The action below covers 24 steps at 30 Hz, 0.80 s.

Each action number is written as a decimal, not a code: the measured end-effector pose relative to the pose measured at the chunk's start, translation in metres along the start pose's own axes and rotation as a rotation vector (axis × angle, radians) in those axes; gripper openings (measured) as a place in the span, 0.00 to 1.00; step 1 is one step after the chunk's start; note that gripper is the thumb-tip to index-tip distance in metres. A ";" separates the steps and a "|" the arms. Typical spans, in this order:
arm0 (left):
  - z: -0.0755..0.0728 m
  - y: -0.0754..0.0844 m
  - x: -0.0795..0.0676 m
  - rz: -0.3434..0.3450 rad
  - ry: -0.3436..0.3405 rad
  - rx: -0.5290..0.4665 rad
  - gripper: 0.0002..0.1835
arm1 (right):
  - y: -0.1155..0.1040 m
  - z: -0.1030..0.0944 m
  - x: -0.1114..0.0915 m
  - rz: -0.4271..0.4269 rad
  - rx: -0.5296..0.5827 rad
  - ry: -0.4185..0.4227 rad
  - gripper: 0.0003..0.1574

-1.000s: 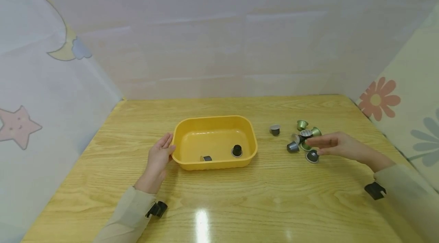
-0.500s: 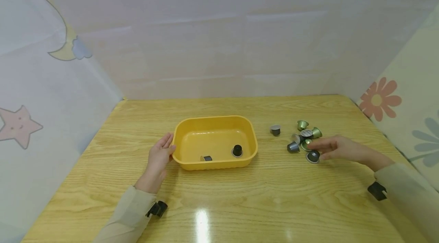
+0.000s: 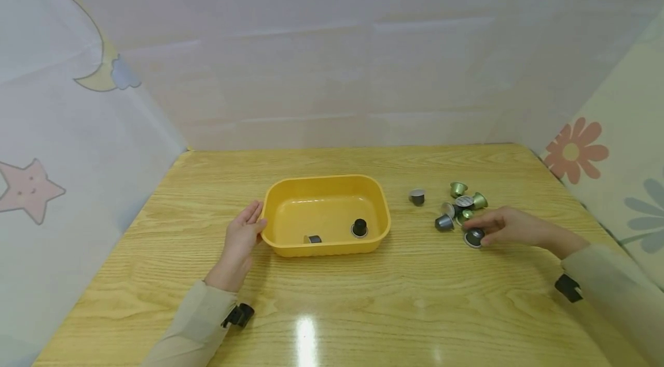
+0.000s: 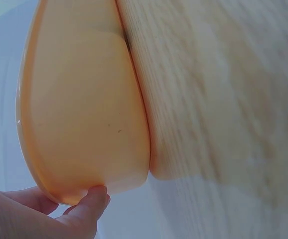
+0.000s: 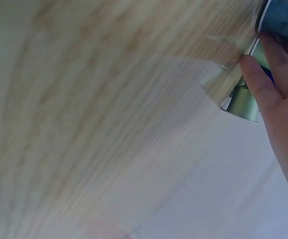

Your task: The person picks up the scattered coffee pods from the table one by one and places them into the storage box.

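Dark capsule: to the right of the yellow tub (image 3: 325, 250), well apart from it and roughly level with its front wall; the dark capsule (image 3: 474, 237) has its wide rim down toward the worktop (image 3: 337, 303) and its narrow end up; whether it touches the wood I cannot tell.
Right hand: the nearer one by far; the right hand (image 3: 510, 226) reaches in from the capsule's far side from the tub and pinches it between thumb and fingers.
Left hand: at the tub's left end; the left hand (image 3: 241, 238) clasps the rim, thumb on one side of the wall, fingers on the other.
Line between: from the capsule leftward to the tub's right end wall, along the tub's long axis, which runs left to right.
Close neighbours: right of the tub, just behind the capsule, a blue-grey capsule (image 3: 444, 222) on its side and a green capsule (image 3: 479, 200); the cluster crowds the fingers.
Inside the tub: a black capsule (image 3: 359, 227), narrow end up, toward the right; a grey capsule (image 3: 313, 239), tipped over, by the front wall.
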<state>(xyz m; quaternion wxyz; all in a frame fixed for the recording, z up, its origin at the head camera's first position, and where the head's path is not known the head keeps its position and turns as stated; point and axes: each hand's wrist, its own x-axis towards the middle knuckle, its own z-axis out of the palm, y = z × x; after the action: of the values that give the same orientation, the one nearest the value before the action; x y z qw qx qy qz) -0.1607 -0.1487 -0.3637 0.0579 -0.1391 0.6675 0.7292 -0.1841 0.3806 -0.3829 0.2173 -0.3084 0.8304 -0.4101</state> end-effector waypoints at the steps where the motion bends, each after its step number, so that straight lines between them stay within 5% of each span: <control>1: 0.000 0.000 0.000 0.000 0.000 0.000 0.31 | 0.000 0.000 0.001 0.005 -0.008 0.000 0.28; 24: -0.001 0.001 0.000 -0.016 0.008 -0.007 0.30 | -0.005 -0.002 0.002 0.078 -0.025 0.007 0.25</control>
<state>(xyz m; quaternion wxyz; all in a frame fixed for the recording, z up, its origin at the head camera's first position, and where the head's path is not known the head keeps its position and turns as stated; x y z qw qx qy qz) -0.1611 -0.1499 -0.3632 0.0609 -0.1475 0.6640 0.7305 -0.1849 0.3785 -0.3782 0.2265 -0.2768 0.8477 -0.3918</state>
